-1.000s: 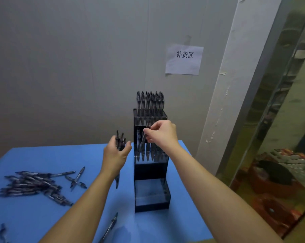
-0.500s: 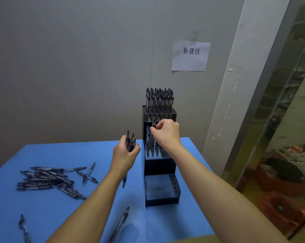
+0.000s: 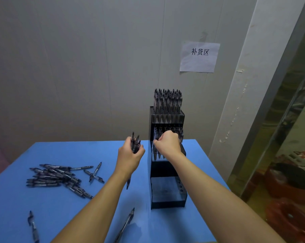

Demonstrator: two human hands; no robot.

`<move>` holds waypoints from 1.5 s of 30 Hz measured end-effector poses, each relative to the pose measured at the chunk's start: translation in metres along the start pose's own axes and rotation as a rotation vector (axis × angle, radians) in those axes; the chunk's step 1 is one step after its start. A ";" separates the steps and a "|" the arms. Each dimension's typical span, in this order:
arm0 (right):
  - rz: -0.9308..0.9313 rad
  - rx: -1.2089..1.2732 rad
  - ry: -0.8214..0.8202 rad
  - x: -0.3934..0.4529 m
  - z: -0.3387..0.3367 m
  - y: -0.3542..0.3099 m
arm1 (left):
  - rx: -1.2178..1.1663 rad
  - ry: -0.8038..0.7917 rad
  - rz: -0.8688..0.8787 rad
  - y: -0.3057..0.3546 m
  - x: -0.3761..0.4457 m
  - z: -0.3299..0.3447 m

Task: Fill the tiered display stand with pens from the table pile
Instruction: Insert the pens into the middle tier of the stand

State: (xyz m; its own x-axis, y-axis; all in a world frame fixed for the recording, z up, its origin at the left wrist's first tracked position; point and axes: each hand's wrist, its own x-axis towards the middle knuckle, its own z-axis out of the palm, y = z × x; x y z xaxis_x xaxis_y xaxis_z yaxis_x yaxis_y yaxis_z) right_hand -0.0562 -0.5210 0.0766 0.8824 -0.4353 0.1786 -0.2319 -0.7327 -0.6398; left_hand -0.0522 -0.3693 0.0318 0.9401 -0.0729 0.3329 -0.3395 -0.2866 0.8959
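Note:
A black tiered display stand (image 3: 167, 172) rises at the back right of the blue table (image 3: 60, 207). Its top tier is packed with upright pens (image 3: 167, 102); the middle tier holds several pens, and the bottom tier shows bare holes. My right hand (image 3: 168, 143) is at the middle tier, its fingers curled and pinching a pen among those standing there. My left hand (image 3: 130, 157) hovers just left of the stand and grips a small bundle of pens (image 3: 135, 142) upright. The pen pile (image 3: 57, 178) lies on the table at the left.
Loose pens lie near the front edge: one (image 3: 33, 227) at the left, another (image 3: 126, 223) between my forearms. A wall with a paper sign (image 3: 200, 57) stands close behind the stand. Past the table's right edge the floor holds red containers (image 3: 288, 186).
My right hand has dropped lower into the middle tier with its pen. My left hand keeps its bundle beside the stand. The view has shifted slightly.

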 end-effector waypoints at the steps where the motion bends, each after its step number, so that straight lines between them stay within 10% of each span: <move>1: -0.003 -0.007 -0.006 0.001 0.002 0.001 | -0.001 -0.003 0.000 0.000 0.001 0.000; 17: -0.293 0.153 -0.358 -0.016 -0.052 -0.012 | -0.022 -0.158 0.051 0.011 0.006 0.020; 33: -0.139 0.916 -0.035 0.002 -0.066 0.002 | -0.067 -0.136 0.018 -0.006 0.017 0.034; 45: -0.040 0.487 0.202 0.012 -0.055 0.019 | -0.024 -0.069 -0.071 -0.020 0.023 0.025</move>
State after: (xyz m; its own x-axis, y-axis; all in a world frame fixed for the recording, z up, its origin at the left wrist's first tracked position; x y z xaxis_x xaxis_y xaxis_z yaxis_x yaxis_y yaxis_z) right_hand -0.0722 -0.5690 0.1077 0.7789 -0.5393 0.3202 0.0599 -0.4442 -0.8939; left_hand -0.0230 -0.3891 0.0147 0.9614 -0.1191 0.2480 -0.2718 -0.2707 0.9235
